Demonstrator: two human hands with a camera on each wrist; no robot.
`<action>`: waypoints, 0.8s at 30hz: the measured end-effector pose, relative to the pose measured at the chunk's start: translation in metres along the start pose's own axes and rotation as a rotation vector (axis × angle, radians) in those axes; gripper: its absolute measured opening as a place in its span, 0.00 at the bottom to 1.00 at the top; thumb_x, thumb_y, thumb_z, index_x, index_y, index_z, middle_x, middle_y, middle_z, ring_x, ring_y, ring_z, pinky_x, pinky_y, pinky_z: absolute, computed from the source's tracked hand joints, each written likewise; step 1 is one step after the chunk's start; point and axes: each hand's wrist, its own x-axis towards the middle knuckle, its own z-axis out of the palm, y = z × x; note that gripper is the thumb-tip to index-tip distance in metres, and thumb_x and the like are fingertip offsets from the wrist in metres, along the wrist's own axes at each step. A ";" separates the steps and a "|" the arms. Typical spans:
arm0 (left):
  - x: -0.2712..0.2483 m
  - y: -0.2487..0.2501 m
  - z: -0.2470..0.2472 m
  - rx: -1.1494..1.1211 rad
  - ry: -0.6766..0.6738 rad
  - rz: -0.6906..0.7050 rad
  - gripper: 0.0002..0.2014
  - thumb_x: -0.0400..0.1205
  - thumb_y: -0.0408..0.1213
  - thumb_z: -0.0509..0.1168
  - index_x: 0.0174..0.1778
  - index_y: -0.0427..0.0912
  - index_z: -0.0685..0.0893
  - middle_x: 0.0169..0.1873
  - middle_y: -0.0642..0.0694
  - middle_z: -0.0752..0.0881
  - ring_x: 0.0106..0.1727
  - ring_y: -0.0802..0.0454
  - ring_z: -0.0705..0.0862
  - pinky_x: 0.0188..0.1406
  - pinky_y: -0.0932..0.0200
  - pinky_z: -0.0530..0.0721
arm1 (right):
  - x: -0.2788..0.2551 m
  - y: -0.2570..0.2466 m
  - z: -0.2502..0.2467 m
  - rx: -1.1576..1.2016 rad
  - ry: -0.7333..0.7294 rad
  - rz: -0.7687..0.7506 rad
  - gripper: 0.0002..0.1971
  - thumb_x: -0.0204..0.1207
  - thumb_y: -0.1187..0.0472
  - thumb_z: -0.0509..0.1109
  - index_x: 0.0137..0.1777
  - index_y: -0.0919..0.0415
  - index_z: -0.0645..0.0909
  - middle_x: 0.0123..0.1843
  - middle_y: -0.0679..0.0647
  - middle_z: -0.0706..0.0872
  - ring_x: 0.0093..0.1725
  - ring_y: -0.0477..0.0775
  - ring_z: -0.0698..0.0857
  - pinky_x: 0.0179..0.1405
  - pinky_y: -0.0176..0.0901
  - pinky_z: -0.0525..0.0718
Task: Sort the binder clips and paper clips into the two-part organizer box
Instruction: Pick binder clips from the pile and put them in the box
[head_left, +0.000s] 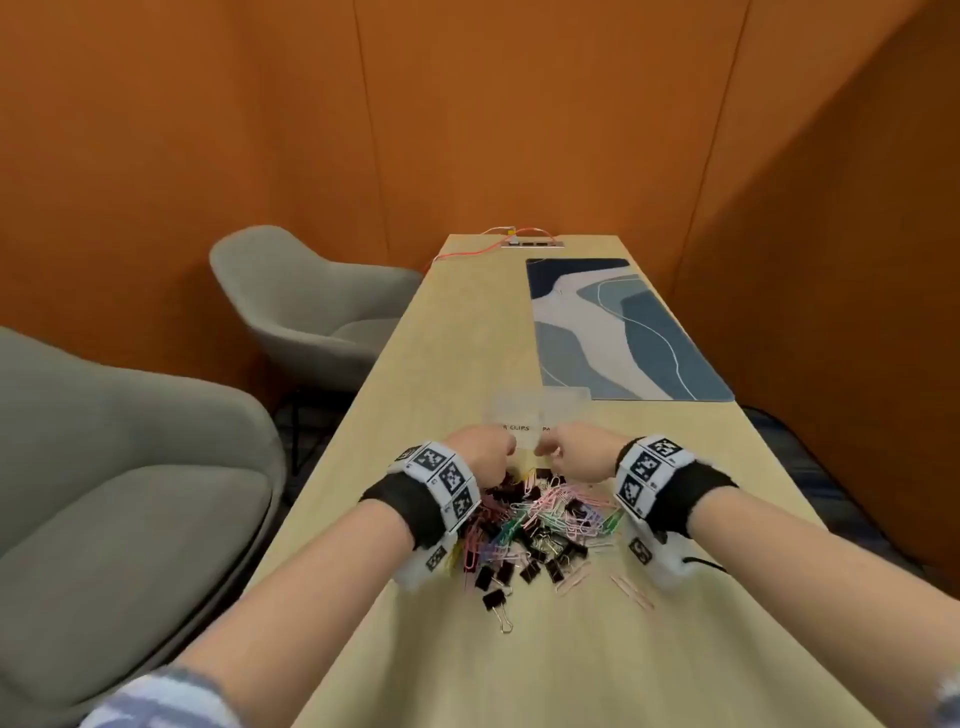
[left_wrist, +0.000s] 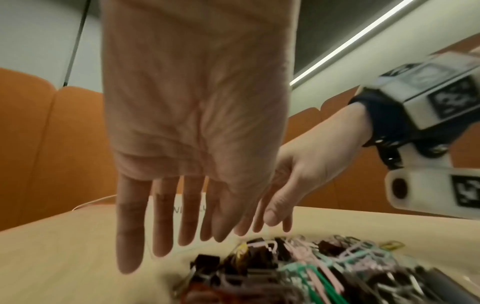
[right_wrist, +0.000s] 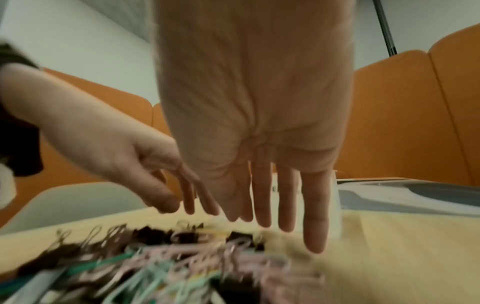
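Observation:
A mixed pile (head_left: 540, 519) of black binder clips and coloured paper clips lies on the wooden table (head_left: 467, 338). Just beyond it stands the clear two-part organizer box (head_left: 540, 410), with handwritten labels on its front. My left hand (head_left: 485, 452) and right hand (head_left: 574, 449) hover side by side over the pile's far end, close to the box. In the left wrist view my left hand's fingers (left_wrist: 163, 226) point straight down above the pile (left_wrist: 311, 267) and hold nothing. The right wrist view shows my right hand's fingers (right_wrist: 262, 201) straight and empty above the clips (right_wrist: 155, 267).
A blue patterned mat (head_left: 613, 332) lies behind the box on the right. A power strip (head_left: 530, 242) with an orange cable sits at the table's far end. Two grey armchairs (head_left: 311, 301) (head_left: 119, 467) stand left of the table. A loose binder clip (head_left: 496, 603) lies nearer me.

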 end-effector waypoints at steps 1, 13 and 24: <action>0.001 0.002 0.002 0.023 -0.016 -0.014 0.20 0.81 0.26 0.56 0.69 0.36 0.78 0.67 0.38 0.81 0.67 0.41 0.80 0.66 0.49 0.81 | 0.000 -0.003 0.005 -0.031 0.020 0.018 0.18 0.79 0.65 0.60 0.69 0.61 0.78 0.69 0.57 0.83 0.67 0.57 0.81 0.68 0.47 0.78; -0.001 0.000 0.009 0.063 0.094 0.033 0.12 0.78 0.27 0.62 0.56 0.38 0.84 0.55 0.39 0.86 0.58 0.40 0.84 0.56 0.48 0.84 | -0.004 -0.005 0.018 -0.003 0.125 0.018 0.14 0.68 0.72 0.72 0.55 0.63 0.83 0.50 0.54 0.75 0.52 0.56 0.79 0.46 0.41 0.77; -0.002 -0.021 -0.006 -0.151 0.148 0.038 0.05 0.76 0.32 0.69 0.47 0.42 0.82 0.44 0.44 0.86 0.45 0.47 0.83 0.43 0.57 0.81 | 0.002 0.007 0.013 0.274 0.088 0.028 0.15 0.68 0.75 0.71 0.34 0.53 0.76 0.32 0.47 0.79 0.33 0.48 0.80 0.27 0.30 0.77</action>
